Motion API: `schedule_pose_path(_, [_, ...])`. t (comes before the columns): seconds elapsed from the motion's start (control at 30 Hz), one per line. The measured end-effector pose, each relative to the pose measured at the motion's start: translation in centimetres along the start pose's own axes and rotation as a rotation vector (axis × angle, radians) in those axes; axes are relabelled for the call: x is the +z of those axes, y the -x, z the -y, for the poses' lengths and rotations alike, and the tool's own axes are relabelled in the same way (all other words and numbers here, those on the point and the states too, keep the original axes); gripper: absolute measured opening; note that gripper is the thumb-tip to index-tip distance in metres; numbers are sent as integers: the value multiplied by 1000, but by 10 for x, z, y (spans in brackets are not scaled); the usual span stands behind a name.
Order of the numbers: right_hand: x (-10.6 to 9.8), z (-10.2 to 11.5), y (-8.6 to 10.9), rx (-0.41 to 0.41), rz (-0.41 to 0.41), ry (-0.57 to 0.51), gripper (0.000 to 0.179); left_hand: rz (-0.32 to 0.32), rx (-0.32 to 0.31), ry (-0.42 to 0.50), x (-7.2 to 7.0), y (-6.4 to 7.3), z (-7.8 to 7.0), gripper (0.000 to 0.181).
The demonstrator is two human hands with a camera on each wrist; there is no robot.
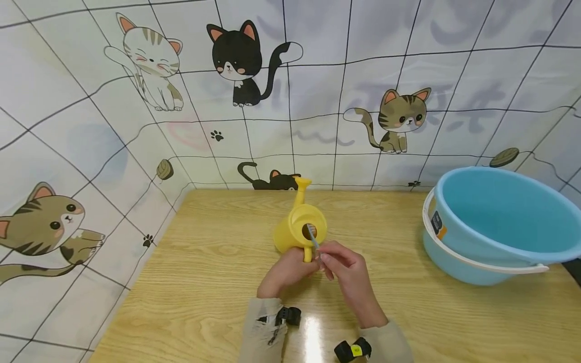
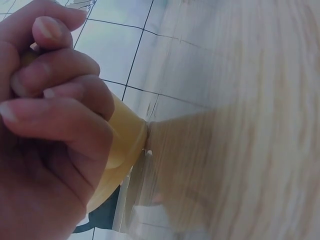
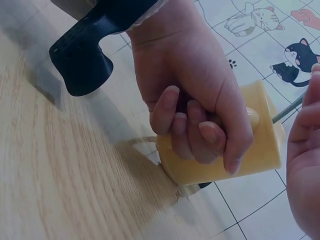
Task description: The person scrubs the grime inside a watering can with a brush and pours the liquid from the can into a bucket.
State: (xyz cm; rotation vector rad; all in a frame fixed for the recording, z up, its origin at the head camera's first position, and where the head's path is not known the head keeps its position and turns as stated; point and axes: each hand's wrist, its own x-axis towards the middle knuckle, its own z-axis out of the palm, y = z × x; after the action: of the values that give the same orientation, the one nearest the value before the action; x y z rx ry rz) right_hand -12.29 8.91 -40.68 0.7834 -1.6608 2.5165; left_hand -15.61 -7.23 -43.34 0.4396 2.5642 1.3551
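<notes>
A yellow watering can (image 1: 282, 237) stands mid-table, its round opening facing me and its spout toward the wall. My left hand (image 1: 290, 269) grips its handle (image 1: 307, 254); in the left wrist view, curled fingers (image 2: 75, 107) hide much of the can. In the right wrist view the can's base edge is at the tabletop. Between thumb and fingers, my right hand (image 1: 347, 267) pinches a slim light-blue brush (image 1: 313, 236) resembling a toothbrush. Its far end is at the can's opening, and its shaft (image 3: 288, 108) shows beside the rim in the right wrist view.
To the right stands a large light-blue bucket (image 1: 481, 269) with a white handle (image 1: 490, 267) and a blue basin (image 1: 508, 212) tilted in its top. Behind the wooden table (image 1: 204, 282) rises a wall covering (image 1: 317, 101) printed with cats. Both wrists wear black straps.
</notes>
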Motion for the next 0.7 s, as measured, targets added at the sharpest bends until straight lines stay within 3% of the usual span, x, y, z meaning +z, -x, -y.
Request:
schedule_pose_path(0.33, [-3,-1,2,64,-93,47,21,24,-25,2,0,0,-1,31])
schedule_pose_path(0.7, [-6,-6,1,112,-201,141,19,15,24,0,0,-2,-2,22])
